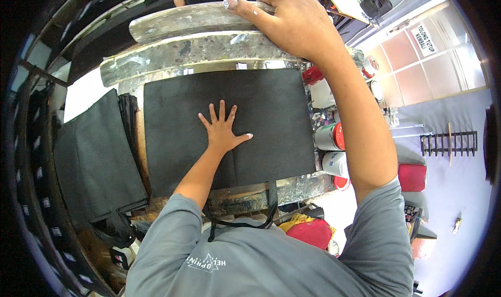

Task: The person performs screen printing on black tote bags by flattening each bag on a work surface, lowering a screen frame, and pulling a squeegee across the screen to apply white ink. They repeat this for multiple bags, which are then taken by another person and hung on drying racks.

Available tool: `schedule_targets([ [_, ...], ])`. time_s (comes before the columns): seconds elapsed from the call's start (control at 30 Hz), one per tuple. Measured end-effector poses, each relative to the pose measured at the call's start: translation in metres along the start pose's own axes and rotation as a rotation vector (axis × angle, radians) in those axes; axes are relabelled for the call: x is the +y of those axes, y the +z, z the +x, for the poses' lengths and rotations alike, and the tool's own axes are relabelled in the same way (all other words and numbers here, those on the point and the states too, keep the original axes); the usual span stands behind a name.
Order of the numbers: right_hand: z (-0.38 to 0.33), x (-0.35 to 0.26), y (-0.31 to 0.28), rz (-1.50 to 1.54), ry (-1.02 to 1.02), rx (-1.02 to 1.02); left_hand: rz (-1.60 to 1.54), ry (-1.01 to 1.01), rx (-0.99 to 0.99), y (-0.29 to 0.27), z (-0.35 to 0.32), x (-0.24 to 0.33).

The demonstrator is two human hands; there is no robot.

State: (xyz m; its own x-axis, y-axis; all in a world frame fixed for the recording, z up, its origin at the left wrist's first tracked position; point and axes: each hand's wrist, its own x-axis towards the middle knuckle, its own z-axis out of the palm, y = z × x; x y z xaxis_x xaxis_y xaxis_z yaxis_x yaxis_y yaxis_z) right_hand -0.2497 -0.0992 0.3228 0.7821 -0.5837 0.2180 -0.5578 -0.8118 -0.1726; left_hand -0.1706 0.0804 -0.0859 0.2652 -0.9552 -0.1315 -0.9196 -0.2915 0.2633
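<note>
As I look on, the person's left hand point(221, 132) rests palm-down, fingers spread, on the middle of a black rectangular fabric bag point(276, 119) lying on the paint-stained bench point(301, 188); beyond, their right hand point(296, 24) grips a long grey paint-smeared bar point(182, 23).

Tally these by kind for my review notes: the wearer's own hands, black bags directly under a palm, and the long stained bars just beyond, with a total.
Hands: 2 (left hand, right hand)
Black bag under the left palm: 1
Stained bars: 2 (upper bar, lower bar)
Total: 5
</note>
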Motion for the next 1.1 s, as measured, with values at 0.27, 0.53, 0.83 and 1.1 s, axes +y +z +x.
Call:
schedule_targets([
  [0.27,-0.021,0.001,0.035,-0.085,-0.098,0.241,-0.471,0.048,0.139,-0.096,-0.009,0.005],
  [0.53,-0.143,-0.011,0.139,-0.123,-0.06,-0.156,-2.013,-0.216,0.031,-0.176,-0.195,-0.001],
  [0.83,-0.188,-0.01,0.196,-0.094,-0.037,-0.272,-2.064,-0.576,-0.024,-0.059,-0.203,-0.042],
  [1.1,-0.205,-0.011,0.233,-0.068,-0.048,-0.182,-1.964,-0.568,-0.083,-0.054,-0.208,-0.041],
])
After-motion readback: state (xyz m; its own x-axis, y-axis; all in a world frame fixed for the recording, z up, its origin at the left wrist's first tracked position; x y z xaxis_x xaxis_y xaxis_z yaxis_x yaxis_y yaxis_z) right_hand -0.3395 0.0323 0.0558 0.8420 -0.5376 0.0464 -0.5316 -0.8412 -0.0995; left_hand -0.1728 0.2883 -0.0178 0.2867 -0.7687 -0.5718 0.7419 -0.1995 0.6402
